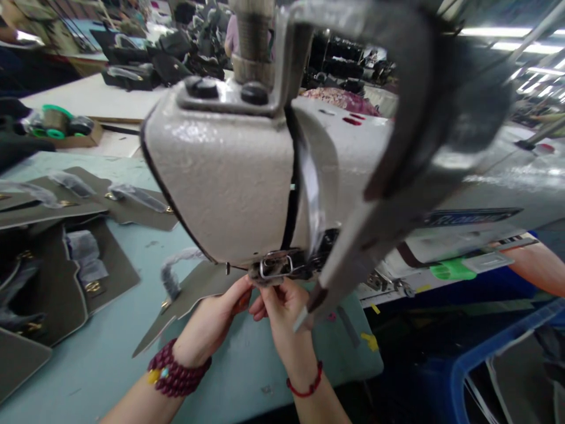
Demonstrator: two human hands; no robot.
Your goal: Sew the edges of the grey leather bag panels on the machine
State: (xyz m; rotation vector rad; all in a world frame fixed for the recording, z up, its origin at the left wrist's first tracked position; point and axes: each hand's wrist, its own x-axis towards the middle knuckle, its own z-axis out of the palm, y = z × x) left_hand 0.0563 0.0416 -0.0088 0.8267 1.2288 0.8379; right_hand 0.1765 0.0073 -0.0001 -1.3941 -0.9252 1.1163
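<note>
A big sewing machine head fills the middle of the view, above both hands. My left hand and my right hand meet just under it, fingertips pinched close together. Between them is a small dark piece, partly hidden by the fingers. A rectangular metal ring shows at its upper side; I cannot tell whether it belongs to the piece or the machine. A grey-brown panel, with a plastic-wrapped handle, lies behind my left hand.
More panels with wrapped handles and gold fittings lie on the pale green table at left. A box of thread spools stands behind. A blue bin holding panels is at lower right. A grey metal bar slants down beside my right hand.
</note>
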